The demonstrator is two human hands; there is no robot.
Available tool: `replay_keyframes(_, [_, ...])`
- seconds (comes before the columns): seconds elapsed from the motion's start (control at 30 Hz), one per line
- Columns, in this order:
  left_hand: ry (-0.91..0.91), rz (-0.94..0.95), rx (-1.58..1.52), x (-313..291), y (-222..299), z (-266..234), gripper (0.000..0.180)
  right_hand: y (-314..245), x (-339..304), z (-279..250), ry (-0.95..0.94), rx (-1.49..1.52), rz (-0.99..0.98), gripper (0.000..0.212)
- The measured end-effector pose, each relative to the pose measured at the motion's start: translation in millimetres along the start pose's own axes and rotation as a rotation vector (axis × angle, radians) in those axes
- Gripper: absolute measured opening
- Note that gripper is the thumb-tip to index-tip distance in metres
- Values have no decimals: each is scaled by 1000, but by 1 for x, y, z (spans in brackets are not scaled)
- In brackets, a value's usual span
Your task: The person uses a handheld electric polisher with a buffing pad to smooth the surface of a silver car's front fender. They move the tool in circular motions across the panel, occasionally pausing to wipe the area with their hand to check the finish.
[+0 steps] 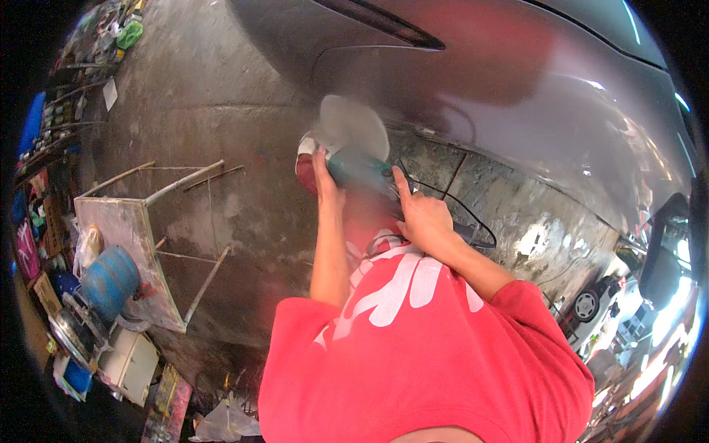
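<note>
Polisher: teal-bodied handheld power polisher with a round pale pad, held up in front of the person against the lower flank of the car; the pad is blurred.
Right hand: right hand closed around the rear of the teal body, index finger stretched forward along the casing.
Left hand: left hand wrapped around the side of the tool just behind the pad; whether it holds a side handle or the casing itself cannot be told.
Cable: thin black power cable looping from behind the right hand across the floor to the right.
Car body: glossy grey-purple car panel filling the upper right, the pad's face touching or just beside it.
Tail lamp: red tail lamp partly hidden behind the left hand.
Shirt: red short-sleeved shirt with white print in the lower centre.
Floor: stained grey concrete floor.
Table: paint-spattered board table on thin metal legs, well apart to the left.
Cylinder: blue gas cylinder lying beside the table.
</note>
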State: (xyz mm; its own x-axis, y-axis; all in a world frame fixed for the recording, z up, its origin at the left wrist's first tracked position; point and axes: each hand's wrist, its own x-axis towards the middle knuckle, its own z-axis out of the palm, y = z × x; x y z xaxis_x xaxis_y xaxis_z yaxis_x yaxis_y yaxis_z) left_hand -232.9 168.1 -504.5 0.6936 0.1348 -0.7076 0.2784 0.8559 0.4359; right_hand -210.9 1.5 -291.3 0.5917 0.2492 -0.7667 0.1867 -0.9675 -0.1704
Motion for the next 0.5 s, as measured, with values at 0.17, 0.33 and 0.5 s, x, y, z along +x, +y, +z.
replay_keyframes(0.17, [16,-7,0,10,49,14,70,-21,16,-1,170,-3,-79,105])
replay_keyframes(0.33, [80,-86,6,20,27,-16,58,-26,22,5,80,50,-99,103])
replay_keyframes(0.5, [-4,-96,6,17,12,-24,70,-16,17,8,19,75,-84,103])
